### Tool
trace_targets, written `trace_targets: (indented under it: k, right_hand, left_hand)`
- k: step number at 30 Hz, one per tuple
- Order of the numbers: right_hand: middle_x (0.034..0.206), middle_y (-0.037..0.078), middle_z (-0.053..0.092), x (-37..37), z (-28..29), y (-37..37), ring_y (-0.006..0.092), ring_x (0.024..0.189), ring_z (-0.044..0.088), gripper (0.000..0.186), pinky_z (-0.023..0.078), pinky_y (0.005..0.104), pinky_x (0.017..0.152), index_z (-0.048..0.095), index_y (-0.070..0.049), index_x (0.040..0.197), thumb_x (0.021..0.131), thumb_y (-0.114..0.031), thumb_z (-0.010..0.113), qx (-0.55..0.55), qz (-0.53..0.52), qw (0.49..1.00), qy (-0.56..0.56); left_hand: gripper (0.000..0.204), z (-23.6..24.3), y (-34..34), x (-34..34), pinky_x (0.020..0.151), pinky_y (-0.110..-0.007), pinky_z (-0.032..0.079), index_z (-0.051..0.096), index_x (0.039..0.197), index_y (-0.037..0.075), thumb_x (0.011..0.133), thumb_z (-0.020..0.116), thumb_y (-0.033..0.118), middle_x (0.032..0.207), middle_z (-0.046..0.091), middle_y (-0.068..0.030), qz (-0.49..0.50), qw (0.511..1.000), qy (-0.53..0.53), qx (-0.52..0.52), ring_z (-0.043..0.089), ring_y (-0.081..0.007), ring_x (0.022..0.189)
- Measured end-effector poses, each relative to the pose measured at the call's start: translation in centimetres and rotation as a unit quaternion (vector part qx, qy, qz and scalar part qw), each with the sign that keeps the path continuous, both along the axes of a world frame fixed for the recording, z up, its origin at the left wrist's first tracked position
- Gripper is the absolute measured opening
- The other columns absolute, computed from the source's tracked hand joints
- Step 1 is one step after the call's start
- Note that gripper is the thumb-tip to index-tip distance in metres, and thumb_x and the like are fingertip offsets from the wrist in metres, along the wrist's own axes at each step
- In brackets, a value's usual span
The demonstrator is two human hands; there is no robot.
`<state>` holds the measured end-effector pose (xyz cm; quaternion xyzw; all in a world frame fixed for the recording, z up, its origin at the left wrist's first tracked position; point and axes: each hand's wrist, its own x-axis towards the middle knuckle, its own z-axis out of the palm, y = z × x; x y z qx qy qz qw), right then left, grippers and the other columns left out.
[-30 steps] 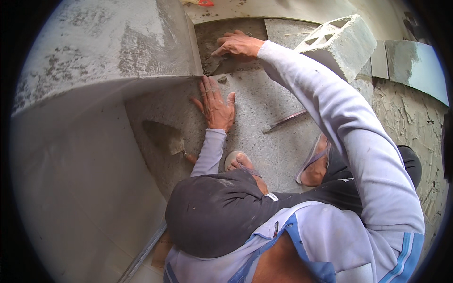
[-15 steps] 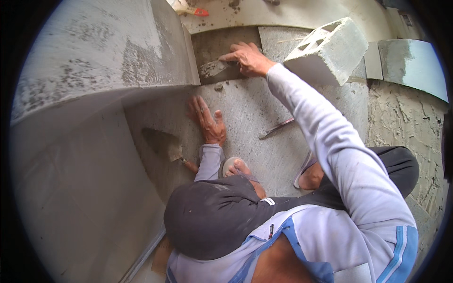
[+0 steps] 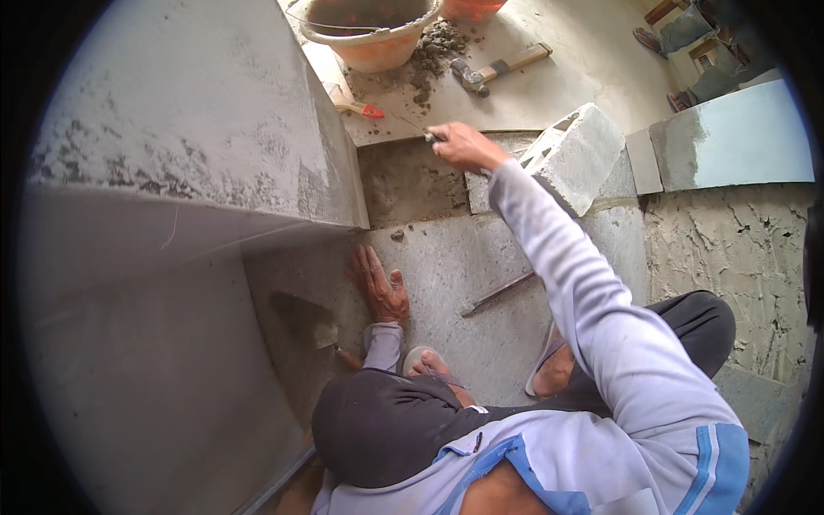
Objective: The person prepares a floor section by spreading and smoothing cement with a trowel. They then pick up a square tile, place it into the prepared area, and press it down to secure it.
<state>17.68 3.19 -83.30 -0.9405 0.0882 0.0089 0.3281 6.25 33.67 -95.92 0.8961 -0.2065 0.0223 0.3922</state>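
My left hand (image 3: 382,292) rests flat with spread fingers on the speckled grey slab (image 3: 442,275), below the corner of the cement-coated block face (image 3: 197,112). Beside it in shadow lies a trowel (image 3: 326,335) with a wooden handle. My right hand (image 3: 463,144) reaches out over a recess (image 3: 412,184) of damp, rough mortar, closed round a thin metal tool (image 3: 418,126), probably a trowel seen nearly edge-on. Right of the recess sits a pale hollow concrete block (image 3: 579,163). A narrow metal bar (image 3: 493,292) lies on the slab.
Above are an orange-white bucket (image 3: 369,47), a red bucket (image 3: 472,7), mortar crumbs (image 3: 433,56), a hammer (image 3: 498,70) and a red-tipped brush (image 3: 365,111). Sandaled feet (image 3: 652,41) show at top right. Rough mortar (image 3: 730,257) covers the right side.
The view has tilted up, bringing buckets, hammer and feet into sight. My right hand has lifted from within the recess toward its far edge, still holding the tool. My left hand stays spread on the slab.
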Motion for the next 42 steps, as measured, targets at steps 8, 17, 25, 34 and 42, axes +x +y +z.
trace_targets:
  k: [8, 17, 25, 34, 42]
  right_hand:
    - [0.084, 0.028, 0.068, -8.7, -3.3, 1.7, 0.0385, 0.082, 0.069, 0.034, 0.056, 0.0454, 0.077, 0.065, 0.004, 0.107, 0.085, -0.014, 0.048, -0.025, -0.093, 0.987, 0.132]
    - [0.1, 0.031, 0.065, -10.6, -3.6, 8.1, 0.0436, 0.09, 0.063, 0.046, 0.052, 0.0449, 0.09, 0.062, -0.004, 0.129, 0.088, -0.012, 0.045, 0.052, -0.112, 0.98, 0.156]
    - [0.101, 0.024, 0.068, -10.6, -4.4, 9.0, 0.0365, 0.093, 0.065, 0.025, 0.05, 0.0456, 0.077, 0.074, -0.003, 0.095, 0.083, -0.014, 0.054, 0.091, -0.062, 0.979, 0.174]
    - [0.093, 0.019, 0.07, -0.5, -5.9, 9.1, 0.038, 0.093, 0.069, 0.027, 0.058, 0.0425, 0.078, 0.075, -0.009, 0.09, 0.076, -0.032, 0.078, -0.263, 0.042, 0.951, 0.157]
    - [0.096, 0.032, 0.067, -3.1, -3.0, 9.9, 0.0403, 0.077, 0.07, 0.042, 0.059, 0.0439, 0.068, 0.06, 0.004, 0.118, 0.082, -0.015, 0.05, 0.121, 0.011, 0.966, 0.228]
  left_hand:
    - [0.064, -0.8, 0.0, 0.0, 0.116, -0.066, 0.01, 0.032, 0.151, 0.0, 0.102, 0.043, 0.04, 0.157, 0.029, -0.0228, 0.006, 0.998, -0.012, 0.069, 0.023, -0.0452, 0.146]
    - [0.062, -1.0, 0.1, 0.0, 0.117, -0.065, 0.01, 0.033, 0.151, 0.001, 0.101, 0.046, 0.035, 0.156, 0.031, -0.0233, 0.011, 0.998, -0.019, 0.062, 0.024, -0.0442, 0.146]
    - [0.062, -0.8, 0.3, 0.1, 0.116, -0.065, 0.012, 0.034, 0.15, 0.001, 0.099, 0.049, 0.033, 0.156, 0.032, -0.0228, 0.004, 0.995, -0.037, 0.094, 0.026, -0.0442, 0.146]
    - [0.061, -0.9, 0.1, 0.1, 0.117, -0.064, 0.011, 0.035, 0.15, 0.002, 0.098, 0.051, 0.029, 0.155, 0.033, -0.0229, 0.005, 0.994, -0.045, 0.097, 0.025, -0.0435, 0.146]
    - [0.063, -0.6, 0.4, 0.1, 0.116, -0.064, 0.012, 0.034, 0.15, 0.002, 0.095, 0.054, 0.025, 0.155, 0.033, -0.0238, -0.006, 0.996, -0.028, 0.09, 0.025, -0.0449, 0.145]
